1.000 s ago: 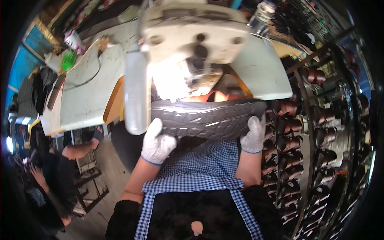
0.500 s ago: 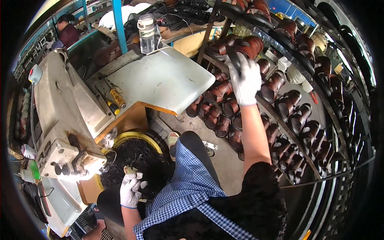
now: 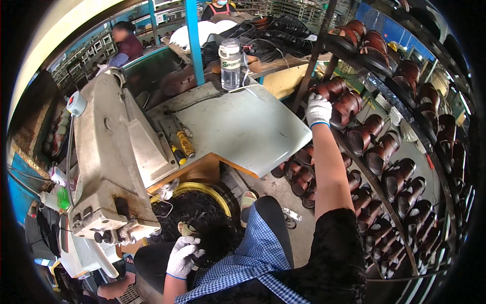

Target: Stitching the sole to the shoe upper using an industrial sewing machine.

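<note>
My right hand [image 3: 319, 110], in a white glove, reaches out to the rack. Its fingers are closed at the near end of a brown sandal [image 3: 331, 89] on the upper row; the fingertips are partly hidden. Beside it stands another brown sandal [image 3: 348, 107]. My left hand [image 3: 182, 257], also gloved, is low by my lap with its fingers curled. A small pale yellowish thing [image 3: 186, 229] shows just beyond those fingers; what they hold, if anything, I cannot make out. Below lies a heap of black scraps [image 3: 190, 207] in a yellow-rimmed tub [image 3: 223, 199].
A sewing machine [image 3: 104, 152] stands at the left, its pale worktop [image 3: 238, 126] carrying yellow-handled screwdrivers [image 3: 186, 145] and a clear water bottle [image 3: 230, 71]. A blue post [image 3: 193, 40] rises behind. The metal rack [image 3: 372, 175] full of sandals fills the right. Another person [image 3: 126, 48] sits far left.
My right hand has lowered from above the rack to the upper row, and the dark piece raised in it no longer stands up. The view has swung left; my left hand stays low.
</note>
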The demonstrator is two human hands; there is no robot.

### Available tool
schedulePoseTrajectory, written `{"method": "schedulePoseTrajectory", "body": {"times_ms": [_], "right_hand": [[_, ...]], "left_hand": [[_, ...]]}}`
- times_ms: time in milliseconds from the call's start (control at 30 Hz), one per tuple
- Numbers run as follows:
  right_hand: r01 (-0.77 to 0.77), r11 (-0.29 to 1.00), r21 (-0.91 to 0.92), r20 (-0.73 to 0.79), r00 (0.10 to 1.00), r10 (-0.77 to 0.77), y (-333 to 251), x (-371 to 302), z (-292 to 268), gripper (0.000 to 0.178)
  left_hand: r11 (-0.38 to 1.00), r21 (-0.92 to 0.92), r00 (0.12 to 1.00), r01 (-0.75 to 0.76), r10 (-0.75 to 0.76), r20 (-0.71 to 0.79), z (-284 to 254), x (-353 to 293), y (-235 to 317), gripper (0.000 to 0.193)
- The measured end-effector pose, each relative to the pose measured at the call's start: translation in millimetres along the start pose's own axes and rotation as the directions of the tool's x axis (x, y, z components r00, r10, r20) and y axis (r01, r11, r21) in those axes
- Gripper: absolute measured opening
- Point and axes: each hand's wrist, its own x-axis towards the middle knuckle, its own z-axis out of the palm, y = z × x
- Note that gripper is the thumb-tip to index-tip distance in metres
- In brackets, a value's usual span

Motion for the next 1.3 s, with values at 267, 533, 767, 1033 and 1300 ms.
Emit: {"method": "schedulePoseTrajectory", "body": {"times_ms": [267, 533, 767, 1033, 1300], "right_hand": [[0.408, 0.868, 0.283, -0.528, 0.822, -0.215, 43, -91, -91, 0.022], [-0.181, -0.445, 0.877, 0.121, 0.98, -0.161, -1, -358, -118, 0.03], [-0.387, -0.586, 0.712, -0.119, 0.756, -0.644, -69, -427, -126, 0.066], [-0.723, -0.634, 0.276, 0.277, 0.691, -0.667, -93, -451, -105, 0.087], [-0.605, -0.74, 0.294, 0.237, 0.796, -0.557, -102, -413, -67, 0.083]], "left_hand": [[0.989, -0.15, 0.994, 0.013, 0.003, 0.108, 15, 3, -11, 0.027], [0.876, -0.472, 0.952, 0.102, 0.051, 0.301, 58, 29, -39, 0.053], [0.931, -0.288, 0.971, -0.227, 0.238, 0.004, 28, -9, -10, 0.069], [0.946, 0.152, 0.848, -0.285, 0.175, 0.501, 23, -49, 37, 0.1], [0.933, 0.184, 0.804, -0.308, 0.152, 0.575, 27, 3, 54, 0.104]]}}
